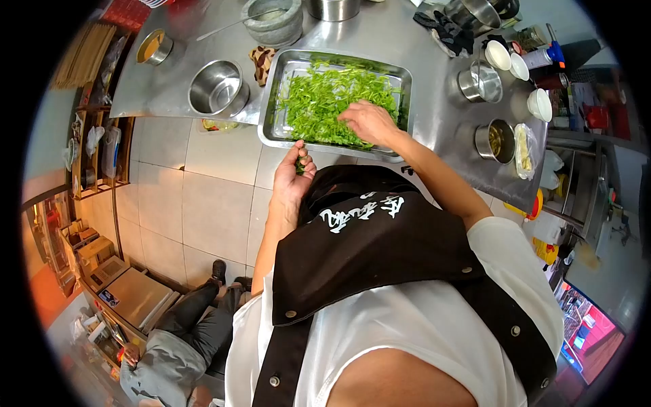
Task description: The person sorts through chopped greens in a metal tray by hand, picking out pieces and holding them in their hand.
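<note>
Greens (319,98) in curled left fingers (307,161), beneath right fingers (349,114)

The right hand (373,123) touches leafy greens (319,98) in a metal tray (270,103); the left hand (291,175) holds some.

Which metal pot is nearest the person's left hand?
The wide, empty-looking pot just left of the tray of greens; every other metal pot stands farther from the left hand.

Tray (272,112) — smooth, glossy metal; tabletop (444,102), shiny metal; mortar (274,31) — rough, matt stone; apron (380,254), matt cloth.
</note>
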`<state>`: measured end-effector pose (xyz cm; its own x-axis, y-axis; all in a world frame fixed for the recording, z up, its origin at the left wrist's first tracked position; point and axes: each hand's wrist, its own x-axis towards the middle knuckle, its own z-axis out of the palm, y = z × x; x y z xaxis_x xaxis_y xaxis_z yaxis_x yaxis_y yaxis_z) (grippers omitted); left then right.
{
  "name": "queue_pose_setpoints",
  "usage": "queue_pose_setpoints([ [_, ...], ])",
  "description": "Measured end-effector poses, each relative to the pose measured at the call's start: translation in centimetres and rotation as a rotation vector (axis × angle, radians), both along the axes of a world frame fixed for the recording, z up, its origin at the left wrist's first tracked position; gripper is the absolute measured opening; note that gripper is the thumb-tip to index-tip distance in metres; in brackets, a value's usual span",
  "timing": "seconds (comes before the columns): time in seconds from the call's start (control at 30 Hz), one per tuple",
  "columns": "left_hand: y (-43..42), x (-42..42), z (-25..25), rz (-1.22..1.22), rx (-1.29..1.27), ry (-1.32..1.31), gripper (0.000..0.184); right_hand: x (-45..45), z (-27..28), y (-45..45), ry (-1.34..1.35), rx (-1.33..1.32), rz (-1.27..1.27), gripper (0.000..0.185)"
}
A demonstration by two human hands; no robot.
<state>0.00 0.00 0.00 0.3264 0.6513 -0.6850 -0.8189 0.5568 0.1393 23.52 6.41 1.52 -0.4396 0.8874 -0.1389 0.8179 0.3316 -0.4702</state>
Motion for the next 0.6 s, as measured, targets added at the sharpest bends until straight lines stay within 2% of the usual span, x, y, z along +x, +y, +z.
queue_pose_setpoints([
  [0.1, -1.3, 1.2, -0.1, -0.008, -0.046, -0.030, 0.007, 1.5, -0.6, -0.1, -0.047, 0.105, -0.150, 0.026],
  [0.17, -1.1, 0.4, -0.1, -0.016, -0.040, -0.025, 0.007, 1.9, -0.4, 0.5, 0.042, 0.146, -0.238, 0.027],
  [0.2, -1.2, 0.3, 0.0, -0.016, -0.046, -0.014, 0.008, 1.9, -0.3, 0.3, 0.095, 0.218, -0.255, 0.021],
  [0.33, -0.7, 0.0, 0.0, -0.022, -0.039, 0.007, 0.008, 0.8, 0.1, -1.5, 0.051, 0.161, -0.225, 0.006],
  [0.6, -0.1, -0.4, 0.2, -0.030, -0.033, 0.033, 0.009, -0.8, -2.0, -1.9, -0.094, 0.159, -0.183, 0.008],
])
